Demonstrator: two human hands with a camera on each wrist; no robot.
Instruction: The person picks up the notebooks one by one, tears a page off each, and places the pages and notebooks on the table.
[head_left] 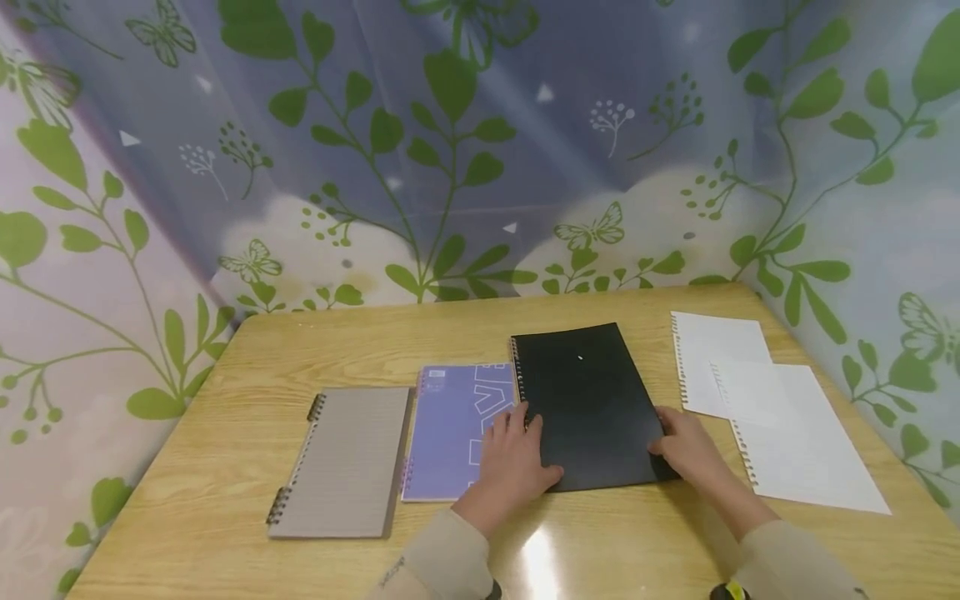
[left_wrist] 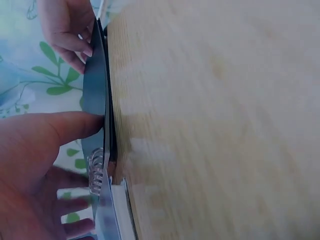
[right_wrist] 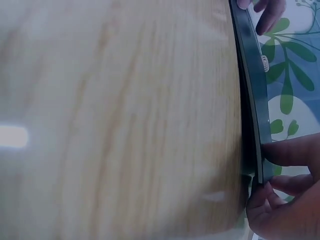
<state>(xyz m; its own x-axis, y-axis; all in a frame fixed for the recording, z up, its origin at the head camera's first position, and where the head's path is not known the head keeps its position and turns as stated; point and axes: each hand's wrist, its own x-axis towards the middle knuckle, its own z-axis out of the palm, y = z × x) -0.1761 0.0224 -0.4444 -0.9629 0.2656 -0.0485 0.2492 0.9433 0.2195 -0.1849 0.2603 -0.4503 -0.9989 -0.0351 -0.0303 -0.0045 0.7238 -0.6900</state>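
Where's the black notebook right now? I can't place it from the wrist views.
In the head view, the black notebook lies mid-table, between the purple notebook and the loose white sheets.

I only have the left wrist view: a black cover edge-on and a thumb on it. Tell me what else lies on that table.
Observer: The black notebook lies closed and flat, overlapping a purple notebook at its spiral side.
Operator: Report the left hand.
Observer: The left hand rests across both covers, near the spiral.
Operator: Now the right.
Observer: The right hand pinches the black notebook's right edge; two loose white sheets lie beyond it.
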